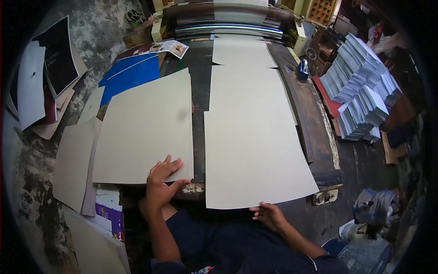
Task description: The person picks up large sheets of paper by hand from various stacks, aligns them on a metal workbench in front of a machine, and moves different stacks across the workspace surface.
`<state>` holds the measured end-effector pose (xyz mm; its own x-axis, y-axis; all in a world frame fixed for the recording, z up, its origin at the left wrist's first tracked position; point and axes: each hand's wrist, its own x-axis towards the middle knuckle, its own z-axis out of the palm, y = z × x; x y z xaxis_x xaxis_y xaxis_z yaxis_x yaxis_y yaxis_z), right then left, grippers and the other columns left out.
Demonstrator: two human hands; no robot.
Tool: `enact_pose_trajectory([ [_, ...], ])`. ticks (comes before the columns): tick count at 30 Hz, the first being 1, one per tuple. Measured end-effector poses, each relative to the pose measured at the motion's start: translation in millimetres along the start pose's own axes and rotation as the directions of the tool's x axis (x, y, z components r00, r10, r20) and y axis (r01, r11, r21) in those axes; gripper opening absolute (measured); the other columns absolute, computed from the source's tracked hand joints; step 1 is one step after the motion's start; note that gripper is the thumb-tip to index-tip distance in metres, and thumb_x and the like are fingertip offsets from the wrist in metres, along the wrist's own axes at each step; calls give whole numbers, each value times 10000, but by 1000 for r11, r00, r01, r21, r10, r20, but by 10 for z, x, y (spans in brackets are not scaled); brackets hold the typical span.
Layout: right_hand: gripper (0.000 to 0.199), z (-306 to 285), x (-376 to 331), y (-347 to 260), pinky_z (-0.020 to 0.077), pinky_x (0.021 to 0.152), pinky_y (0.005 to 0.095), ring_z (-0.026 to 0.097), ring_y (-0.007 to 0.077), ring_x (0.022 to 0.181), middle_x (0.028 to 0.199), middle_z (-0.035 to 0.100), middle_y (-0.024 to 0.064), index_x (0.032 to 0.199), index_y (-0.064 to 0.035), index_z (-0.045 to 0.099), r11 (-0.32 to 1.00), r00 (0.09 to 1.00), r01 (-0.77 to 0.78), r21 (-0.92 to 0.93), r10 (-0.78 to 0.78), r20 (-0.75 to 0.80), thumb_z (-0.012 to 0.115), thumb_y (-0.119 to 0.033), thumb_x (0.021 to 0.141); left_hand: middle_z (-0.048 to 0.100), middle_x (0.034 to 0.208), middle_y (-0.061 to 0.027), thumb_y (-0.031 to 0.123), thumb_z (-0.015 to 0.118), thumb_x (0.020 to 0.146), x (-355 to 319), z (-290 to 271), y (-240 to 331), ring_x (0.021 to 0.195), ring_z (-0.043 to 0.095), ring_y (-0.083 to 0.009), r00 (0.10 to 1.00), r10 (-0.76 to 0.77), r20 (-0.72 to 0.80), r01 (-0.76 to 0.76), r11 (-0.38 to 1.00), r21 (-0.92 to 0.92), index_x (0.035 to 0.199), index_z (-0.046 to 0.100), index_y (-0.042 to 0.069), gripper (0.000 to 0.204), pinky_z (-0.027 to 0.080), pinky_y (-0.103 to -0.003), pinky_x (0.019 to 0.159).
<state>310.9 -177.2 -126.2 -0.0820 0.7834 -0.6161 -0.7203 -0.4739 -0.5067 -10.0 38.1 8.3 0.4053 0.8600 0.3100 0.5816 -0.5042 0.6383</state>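
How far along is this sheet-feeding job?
Already done: large beige card sheets lie overlapped up the bench toward the roller machine. In hand: right hand holds the nearest sheet. Left: left hand rests on the beige stack.

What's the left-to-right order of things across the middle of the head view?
White sheet leaning at the wall → dark print → blue sheets → left beige sheet, left hand on its near corner → right beige sheet, right hand at its near edge → stacked paper bundles.
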Motion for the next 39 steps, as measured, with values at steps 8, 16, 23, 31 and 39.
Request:
enact_pose_trajectory([
  [8,289,122,-36,-11,491,864,405,602,215,901,1136,643,203,1070,-36,556,1000,999,-17,-19,18,36,549,-305,966,667,1200,-89,329,800,724,-1,-58,-39,1294,499,-296,998,-23,53,28,995,-100,1128,682,87,486,273,-482,1126],
  [16,299,213,125,-34,488,867,407,590,214,949,1121,643,175,1080,-39,548,1000,1000,8,20,-8,29,522,-318,974,679,1170,-103,376,556,961,-4,3,27,1259,530,-295,995,-95,25,98,984,-146,1132,676,47,390,277,-470,1118],
  [23,328,209,338,-264,492,856,400,597,213,921,1099,648,171,1130,-30,519,996,997,73,55,-74,17,477,-320,982,720,1042,-78,290,480,1007,-31,247,149,1183,591,-295,962,-151,-226,136,987,-81,988,700,55,322,360,-469,1031],
  [31,376,247,802,-343,512,840,415,626,225,882,1172,632,169,1193,-96,474,955,961,275,113,-274,-26,536,-369,943,717,1018,-99,241,483,996,-98,280,15,1133,622,-296,943,-142,-301,123,989,-82,940,694,58,285,392,-500,983],
  [39,460,1058,313,-390,529,804,426,611,206,901,1168,627,124,1255,-91,476,959,958,275,65,-279,67,569,-398,925,701,1072,-132,293,478,1004,-146,331,33,1145,612,-275,931,-99,-352,104,995,-6,1050,708,76,320,387,-466,998],
])
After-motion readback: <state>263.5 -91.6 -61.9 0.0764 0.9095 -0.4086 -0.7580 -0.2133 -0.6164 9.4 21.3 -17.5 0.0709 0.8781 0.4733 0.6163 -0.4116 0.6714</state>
